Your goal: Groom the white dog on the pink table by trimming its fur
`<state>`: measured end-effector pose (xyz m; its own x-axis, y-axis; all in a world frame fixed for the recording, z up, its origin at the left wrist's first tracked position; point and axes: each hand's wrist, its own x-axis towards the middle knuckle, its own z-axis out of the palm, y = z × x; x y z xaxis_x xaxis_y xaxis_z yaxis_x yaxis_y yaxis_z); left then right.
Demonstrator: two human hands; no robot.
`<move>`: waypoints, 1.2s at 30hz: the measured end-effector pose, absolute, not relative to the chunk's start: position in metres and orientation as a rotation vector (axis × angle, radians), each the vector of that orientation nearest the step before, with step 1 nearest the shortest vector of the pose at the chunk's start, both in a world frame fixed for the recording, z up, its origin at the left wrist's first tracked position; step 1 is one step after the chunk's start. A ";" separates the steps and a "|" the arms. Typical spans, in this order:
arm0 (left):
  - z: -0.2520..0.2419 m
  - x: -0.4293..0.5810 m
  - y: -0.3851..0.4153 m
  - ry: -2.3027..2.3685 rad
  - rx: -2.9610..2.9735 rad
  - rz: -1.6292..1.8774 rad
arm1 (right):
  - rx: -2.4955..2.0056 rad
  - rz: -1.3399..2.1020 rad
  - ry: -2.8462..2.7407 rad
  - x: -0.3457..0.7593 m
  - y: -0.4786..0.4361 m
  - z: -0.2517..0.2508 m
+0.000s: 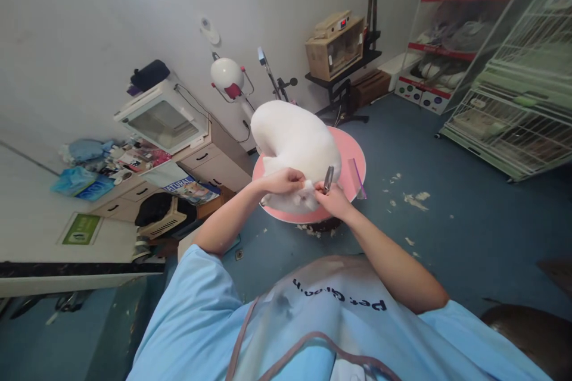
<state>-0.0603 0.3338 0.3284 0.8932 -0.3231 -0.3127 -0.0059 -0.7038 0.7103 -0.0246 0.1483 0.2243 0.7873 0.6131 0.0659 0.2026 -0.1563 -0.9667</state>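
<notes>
**Trim in hand at the near end of the animal**

White animal (pixel 292 140) stands on the round pink desk (pixel 355 158), its body curled away from the camera. Both hands work at its near end, at 6 o'clock on the desk.

Progress, as a judgement: partly done. Loose tufts of fur (pixel 414 199) lie on the blue floor at 3 to 4 o'clock from the desk, with more at its foot, so some cutting looks finished. The coat on the back already reads rounded and even. The near end is the part in hand now. How much remains on the far side is hidden.

Left hand (pixel 281 181): fingers closed around a bit of the animal's fur or a leg (which one, I cannot tell), pinching it steady.

Right hand (pixel 333 199): clenched around a dark metal grooming tool (pixel 328 178), which stands up from the fist and touches the coat. Clippers or scissors, too small to say.

A purple comb (pixel 357 177) lies on the desk at 3 o'clock from the hands, untouched.
</notes>
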 end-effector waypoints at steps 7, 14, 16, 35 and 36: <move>0.319 -0.052 0.349 0.067 2.091 -0.645 | -1.899 0.480 -0.679 -0.058 0.123 0.198; 0.322 -0.037 0.364 -0.057 2.064 -0.802 | -2.518 0.201 -0.795 -0.121 0.146 0.183; 0.324 -0.035 0.365 -0.100 2.063 -0.841 | -2.577 0.157 -0.707 -0.124 0.159 0.188; 0.299 -0.030 0.370 -0.099 2.034 -0.794 | -2.556 0.257 -0.416 -0.137 0.165 0.186; 0.299 -0.031 0.370 -0.088 2.033 -0.780 | -2.554 0.263 -0.397 -0.137 0.165 0.186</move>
<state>-0.0307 0.3697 0.2991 0.7960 -0.3527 -0.4920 0.2348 -0.5692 0.7880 -0.1373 0.1654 0.1857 0.9377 0.3310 -0.1059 0.2261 -0.8125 -0.5373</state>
